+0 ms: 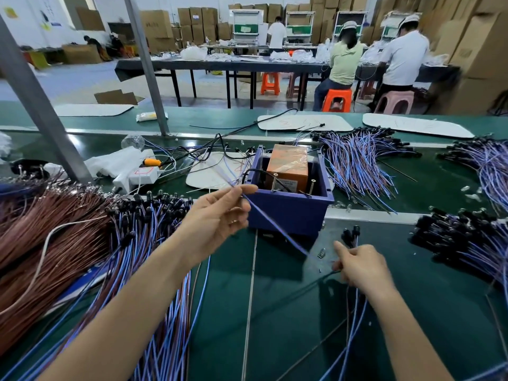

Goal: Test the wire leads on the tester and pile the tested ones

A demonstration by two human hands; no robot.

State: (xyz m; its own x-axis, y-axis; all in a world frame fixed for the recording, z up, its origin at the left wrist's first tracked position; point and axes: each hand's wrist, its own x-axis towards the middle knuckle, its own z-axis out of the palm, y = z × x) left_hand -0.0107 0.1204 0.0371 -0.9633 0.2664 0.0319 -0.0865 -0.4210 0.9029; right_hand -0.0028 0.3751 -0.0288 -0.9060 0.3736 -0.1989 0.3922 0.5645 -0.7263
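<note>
Green bench (288, 325), left hand (217, 215) pinching blurred wire lead (275, 225), right hand (362, 266) gripping half-hidden lead bundle (350, 235)

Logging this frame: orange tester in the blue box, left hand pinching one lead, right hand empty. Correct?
Not quite: the head view shows the right hand gripping a small bunch of leads with black caps. The orange tester does sit in the blue box, and the left hand pinches one lead.
</note>
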